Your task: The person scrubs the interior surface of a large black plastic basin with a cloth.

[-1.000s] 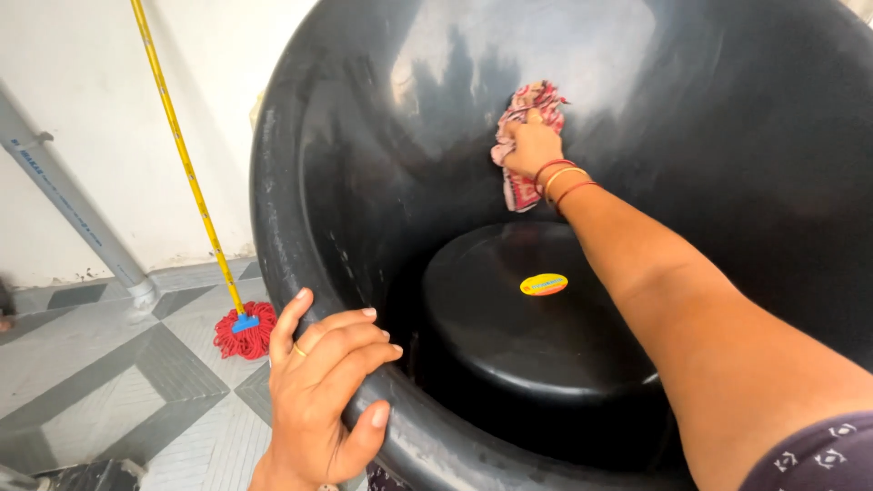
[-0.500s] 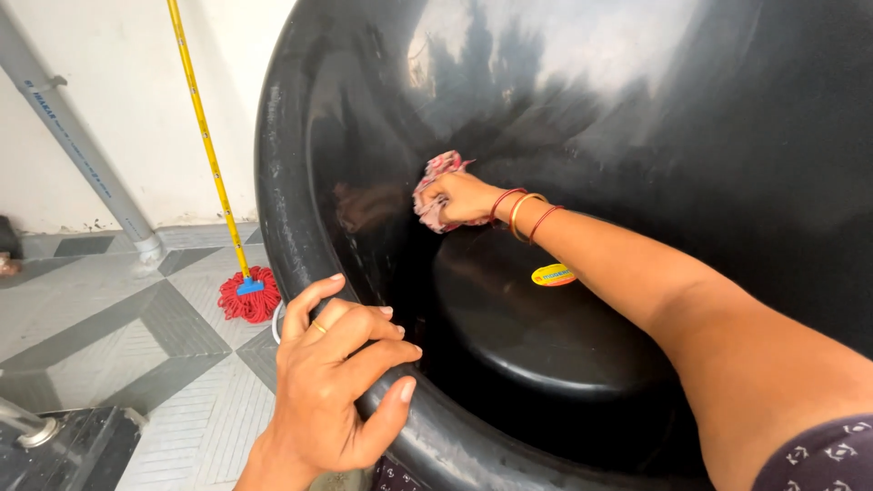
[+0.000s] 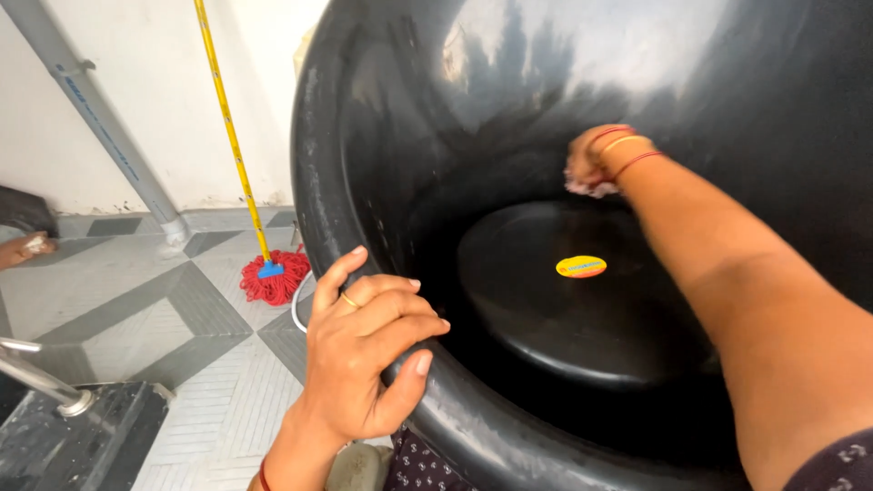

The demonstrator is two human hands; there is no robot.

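Note:
A large black plastic tank lies on its side with its open mouth facing me. My left hand grips the thick lower rim of the opening. My right hand reaches deep inside and presses a pink and white cloth against the inner wall, just above the round end panel. Only a little of the cloth shows under the hand. A yellow oval sticker sits on the end panel.
A red mop with a yellow handle leans on the white wall at left. A grey pipe runs down to the patterned tile floor. A black box with a metal bar lies bottom left.
My right hand with the cloth swept left across the inner wall, then back right and lower, toward the end panel. My left hand stayed on the rim.

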